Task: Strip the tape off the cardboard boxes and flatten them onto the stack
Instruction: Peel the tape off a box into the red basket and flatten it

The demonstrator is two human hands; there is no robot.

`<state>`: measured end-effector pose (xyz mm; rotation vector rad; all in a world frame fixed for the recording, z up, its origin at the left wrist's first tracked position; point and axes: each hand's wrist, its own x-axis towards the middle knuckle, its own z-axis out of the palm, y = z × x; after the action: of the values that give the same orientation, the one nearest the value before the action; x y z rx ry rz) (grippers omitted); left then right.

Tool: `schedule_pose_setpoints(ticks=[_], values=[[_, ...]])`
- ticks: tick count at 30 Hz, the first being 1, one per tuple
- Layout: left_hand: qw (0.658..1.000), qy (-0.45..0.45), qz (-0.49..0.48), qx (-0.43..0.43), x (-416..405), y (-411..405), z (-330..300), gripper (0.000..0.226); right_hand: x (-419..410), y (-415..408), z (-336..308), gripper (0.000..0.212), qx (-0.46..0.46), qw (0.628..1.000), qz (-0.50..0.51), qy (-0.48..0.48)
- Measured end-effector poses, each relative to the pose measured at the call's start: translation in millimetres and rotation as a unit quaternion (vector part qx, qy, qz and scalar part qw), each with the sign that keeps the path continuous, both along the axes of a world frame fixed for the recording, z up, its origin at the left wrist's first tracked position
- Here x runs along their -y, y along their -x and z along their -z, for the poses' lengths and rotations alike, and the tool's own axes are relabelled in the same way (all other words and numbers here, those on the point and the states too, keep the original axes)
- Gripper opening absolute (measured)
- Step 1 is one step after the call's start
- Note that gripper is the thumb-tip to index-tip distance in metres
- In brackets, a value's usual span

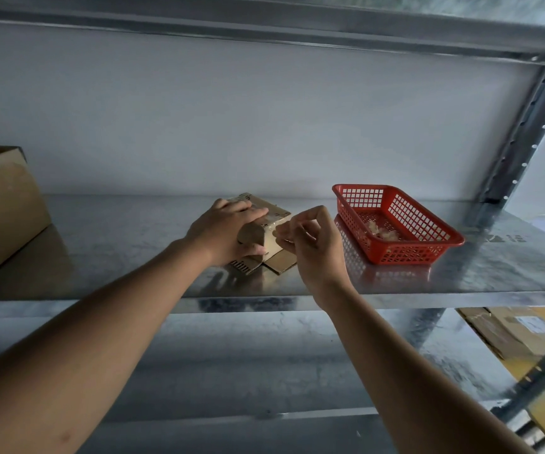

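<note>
1. Head view, centre: a small cardboard box (266, 224) sits on the galvanised metal shelf (461, 273), near its front edge, with one flap folded open and lying flat on the metal toward the viewer.
2. Head view, left hand (228, 231): laid over the top and near-left corner of the small cardboard box, fingers (251, 213) stretched across the lid and the thumb curled round the front face, so that the box is gripped and pressed down.
3. Head view, right hand (310, 240): raised just beside the right front corner of the box, fingers bent inward with thumb and forefinger drawn together in a pinch. What they pinch appears to be a strip of clear tape (279, 231) running from the box edge, though the strip is pale and hard to make out.
4. Head view, right of centre: a red plastic basket (428, 249) with a lattice wall stands on the same shelf, near the right hand but apart from the box. Crumpled pale tape scraps (384, 232) lie on its floor.
5. Head view, far left: a larger cardboard box (2, 211), upright and with a top flap raised, rests on the shelf well apart from the hands.
6. Head view, lower right: flattened cardboard (510, 332) lies below the shelf level, beside a perforated steel upright (523, 142).
</note>
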<state>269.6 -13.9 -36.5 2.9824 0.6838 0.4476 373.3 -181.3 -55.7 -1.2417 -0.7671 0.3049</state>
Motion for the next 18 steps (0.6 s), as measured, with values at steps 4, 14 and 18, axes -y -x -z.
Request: schedule_pose_setpoints(ticks=[4, 14, 18], values=[[1.0, -0.001, -0.006, -0.005, 0, -2, 1, 0.087, -2, 1, 5, 0.008, 0.044, 0.998, 0.028, 0.026], [0.996, -0.051, -0.043, 0.056, 2, -21, 16, 0.083, -4, 13, 17, 0.008, 0.297, 0.927, 0.199, 0.117], [0.992, -0.077, -0.071, 0.069, 13, -33, 24, 0.079, -3, 8, 11, 0.011, 0.232, 0.93, 0.223, 0.177]])
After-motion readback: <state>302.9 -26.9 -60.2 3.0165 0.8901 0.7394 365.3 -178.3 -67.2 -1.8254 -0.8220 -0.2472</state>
